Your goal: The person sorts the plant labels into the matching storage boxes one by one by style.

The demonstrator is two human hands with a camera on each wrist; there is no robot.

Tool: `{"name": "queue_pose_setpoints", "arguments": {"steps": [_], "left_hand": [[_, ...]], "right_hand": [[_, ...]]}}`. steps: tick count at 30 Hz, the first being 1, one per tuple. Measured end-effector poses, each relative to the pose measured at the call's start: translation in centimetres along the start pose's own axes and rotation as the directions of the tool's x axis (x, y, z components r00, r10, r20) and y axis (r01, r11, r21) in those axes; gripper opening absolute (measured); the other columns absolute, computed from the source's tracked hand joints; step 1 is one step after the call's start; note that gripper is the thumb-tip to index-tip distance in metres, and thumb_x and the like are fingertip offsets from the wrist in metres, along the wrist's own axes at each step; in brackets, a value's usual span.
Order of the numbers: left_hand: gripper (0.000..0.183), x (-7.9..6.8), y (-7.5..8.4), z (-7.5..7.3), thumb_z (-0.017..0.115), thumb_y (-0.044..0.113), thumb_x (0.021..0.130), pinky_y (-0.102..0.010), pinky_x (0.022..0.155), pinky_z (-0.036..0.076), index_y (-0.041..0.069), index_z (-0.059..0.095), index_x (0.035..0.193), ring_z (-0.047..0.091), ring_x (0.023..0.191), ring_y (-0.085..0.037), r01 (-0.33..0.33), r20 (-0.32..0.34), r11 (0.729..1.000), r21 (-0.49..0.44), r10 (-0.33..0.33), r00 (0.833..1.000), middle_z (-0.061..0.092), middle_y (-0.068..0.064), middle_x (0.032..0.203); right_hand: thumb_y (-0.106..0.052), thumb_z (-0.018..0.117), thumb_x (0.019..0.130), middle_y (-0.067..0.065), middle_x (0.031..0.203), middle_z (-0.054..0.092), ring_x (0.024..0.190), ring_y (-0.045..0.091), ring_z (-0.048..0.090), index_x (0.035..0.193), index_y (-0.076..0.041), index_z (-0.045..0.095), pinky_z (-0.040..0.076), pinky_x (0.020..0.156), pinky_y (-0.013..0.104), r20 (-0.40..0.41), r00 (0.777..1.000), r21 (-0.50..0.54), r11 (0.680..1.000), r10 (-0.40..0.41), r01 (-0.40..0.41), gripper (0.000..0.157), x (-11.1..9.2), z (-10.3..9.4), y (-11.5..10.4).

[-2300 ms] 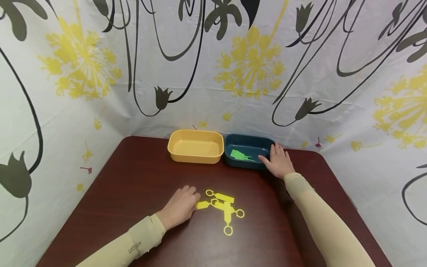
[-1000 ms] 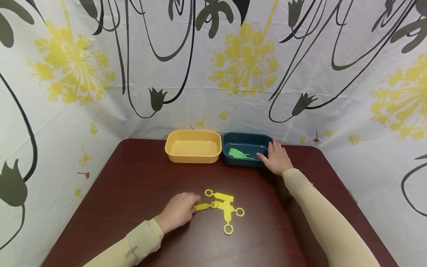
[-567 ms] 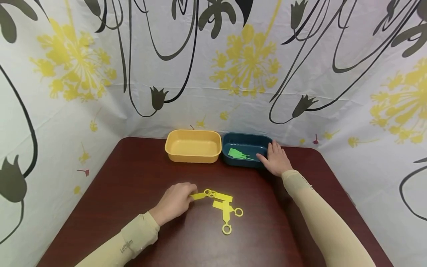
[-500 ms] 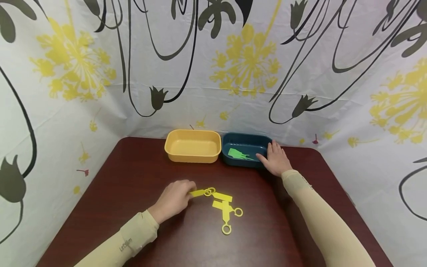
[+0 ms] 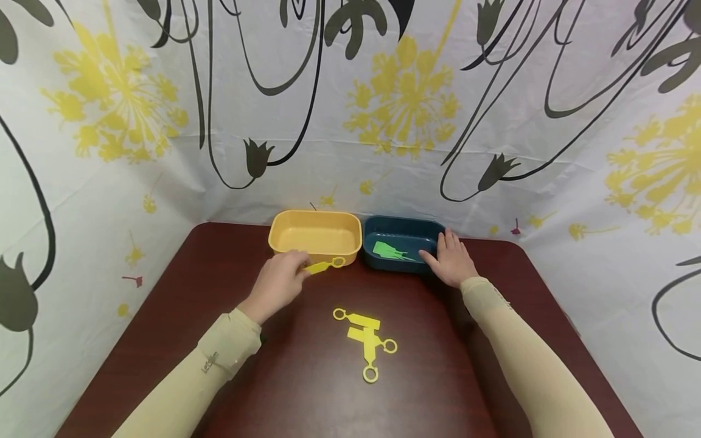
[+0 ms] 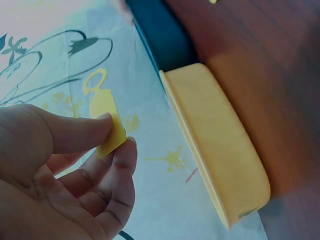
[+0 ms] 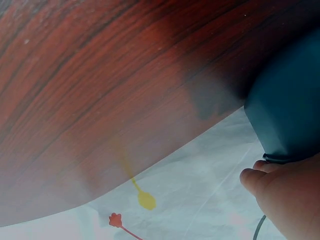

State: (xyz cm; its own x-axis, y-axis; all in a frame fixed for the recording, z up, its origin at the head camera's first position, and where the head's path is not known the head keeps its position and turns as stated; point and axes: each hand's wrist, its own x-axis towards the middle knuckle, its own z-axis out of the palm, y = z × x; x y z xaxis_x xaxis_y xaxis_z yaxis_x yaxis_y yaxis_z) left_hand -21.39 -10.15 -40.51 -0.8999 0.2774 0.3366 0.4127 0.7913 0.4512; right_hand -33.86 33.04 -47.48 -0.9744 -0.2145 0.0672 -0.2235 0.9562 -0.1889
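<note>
My left hand [image 5: 276, 283] pinches a flat yellow plastic tag [image 5: 319, 266] with a ring at one end, in front of the yellow tub [image 5: 296, 231]. In the left wrist view, thumb and fingers grip the plain end of the tag, and its ring points up. My right hand [image 5: 456, 263] rests on the right end of the dark blue tub [image 5: 418, 234], fingers extended over the rim. Flat green pieces [image 5: 387, 250] with thin pointed ends lie inside that tub. Three more yellow ring tags [image 5: 369, 350] lie on the table, two of them overlapping.
Both tubs stand side by side at the back edge of the dark red-brown wooden table [image 5: 432, 377]. A white cloth [image 5: 306, 121] with yellow and grey plant prints hangs behind and along both sides.
My left hand has picked up one yellow tag from the group and carried it away from me to the yellow tub's front. The right hand stays on the blue tub.
</note>
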Motion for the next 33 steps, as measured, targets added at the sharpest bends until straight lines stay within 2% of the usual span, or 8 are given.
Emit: {"name": "queue_pose_setpoints", "arguments": {"steps": [13,17,23,33], "left_hand": [[0.015,3.8,-1.5,0.3,0.074,0.005,0.091,-0.04,0.07,0.054,0.008,0.074,0.106,0.065,0.082,-0.022,0.056,-0.037,0.998,-0.029,-0.057,0.998,0.07,-0.006,0.096],[0.016,4.7,-2.2,0.6,0.073,0.006,0.092,-0.041,0.071,0.053,0.007,0.074,0.108,0.065,0.084,-0.023,0.076,-0.035,0.997,-0.017,-0.076,0.996,0.07,-0.007,0.098],[0.016,6.1,-3.2,1.0,0.072,0.007,0.093,-0.04,0.066,0.053,0.008,0.073,0.109,0.064,0.078,-0.022,0.111,-0.021,0.994,-0.006,-0.112,0.994,0.071,-0.006,0.096],[0.017,7.8,-4.7,1.6,0.071,0.007,0.093,-0.042,0.066,0.053,0.009,0.075,0.11,0.066,0.08,-0.024,0.121,-0.036,0.991,0.057,-0.119,0.992,0.072,-0.006,0.098]], "right_hand": [[-0.071,0.031,0.099,0.031,0.163,0.004,0.15,0.047,0.006,0.155,0.012,0.013,0.008,0.118,0.06,0.007,1.0,0.013,1.0,0.006,-0.006,0.102,0.1,-0.2,-0.3],[-0.071,0.031,0.099,0.031,0.163,0.003,0.15,0.047,0.006,0.156,0.011,0.013,0.009,0.118,0.06,0.019,1.0,0.012,1.0,0.009,-0.009,0.101,-0.2,-0.4,-0.3],[-0.069,0.032,0.1,0.031,0.163,0.003,0.15,0.047,0.006,0.156,0.011,0.013,0.009,0.118,0.06,0.018,1.0,0.008,1.0,0.009,-0.009,0.1,-0.4,-0.4,0.0],[-0.075,0.025,0.097,0.03,0.163,-0.002,0.15,0.047,0.002,0.156,0.011,0.01,0.005,0.118,0.06,0.035,0.999,-0.003,1.0,0.008,-0.008,0.105,0.0,-0.1,0.2]]}}
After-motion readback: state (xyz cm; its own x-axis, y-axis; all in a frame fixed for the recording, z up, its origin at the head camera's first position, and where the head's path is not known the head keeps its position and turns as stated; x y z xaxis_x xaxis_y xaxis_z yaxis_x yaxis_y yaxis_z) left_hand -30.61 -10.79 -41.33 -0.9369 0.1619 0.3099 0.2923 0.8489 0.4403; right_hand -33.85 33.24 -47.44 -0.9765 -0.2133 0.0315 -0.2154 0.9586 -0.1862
